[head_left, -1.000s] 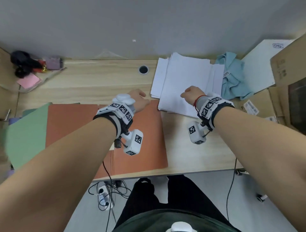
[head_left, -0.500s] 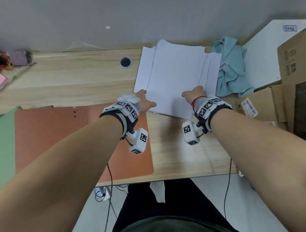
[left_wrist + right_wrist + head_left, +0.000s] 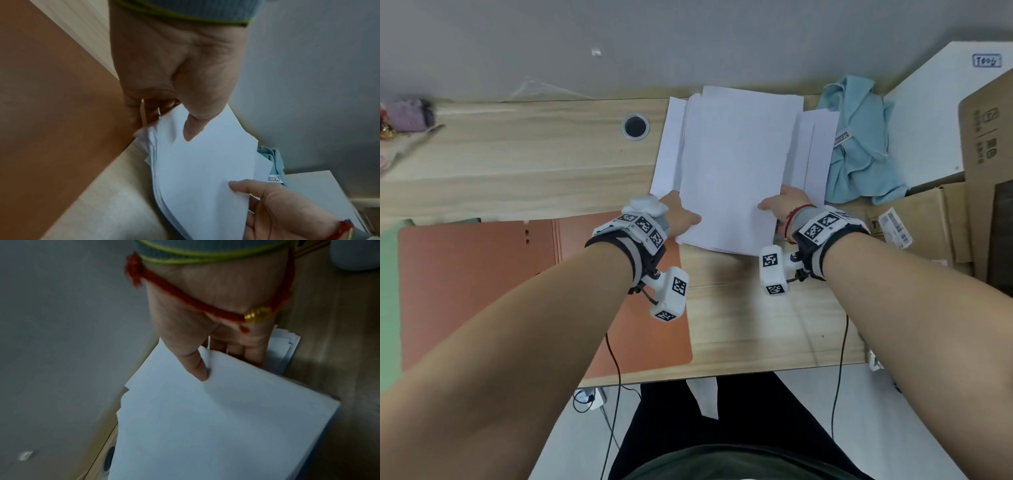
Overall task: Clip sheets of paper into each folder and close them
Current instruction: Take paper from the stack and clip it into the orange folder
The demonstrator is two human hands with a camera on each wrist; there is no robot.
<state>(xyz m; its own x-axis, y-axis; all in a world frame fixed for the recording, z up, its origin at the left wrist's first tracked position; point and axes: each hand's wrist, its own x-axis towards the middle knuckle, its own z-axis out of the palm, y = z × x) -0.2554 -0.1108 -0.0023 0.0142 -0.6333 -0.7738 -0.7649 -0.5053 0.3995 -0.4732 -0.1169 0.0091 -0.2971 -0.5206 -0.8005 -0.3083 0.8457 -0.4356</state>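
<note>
A loose stack of white paper [image 3: 732,164] lies on the wooden desk [image 3: 517,171] in the head view. My left hand [image 3: 681,216] pinches the near left corner of the top sheets [image 3: 197,162], thumb on top and fingers underneath. My right hand [image 3: 784,205] pinches the near right edge of the same sheets [image 3: 216,418], thumb above and fingers below. An orange folder [image 3: 482,281] lies open and flat on the desk to the left, its right part under my left forearm. A green folder [image 3: 388,301] shows at the far left edge.
A light blue cloth [image 3: 859,144] lies right of the paper. Cardboard boxes [image 3: 983,154] and a white board [image 3: 928,113] crowd the right side. A cable hole [image 3: 635,126] sits left of the stack. Small items [image 3: 404,116] rest at the back left. The grey wall is close behind.
Both hands have reached forward to the paper stack. The left hand left the orange folder and took the near left corner; the right hand closed on the near right edge.
</note>
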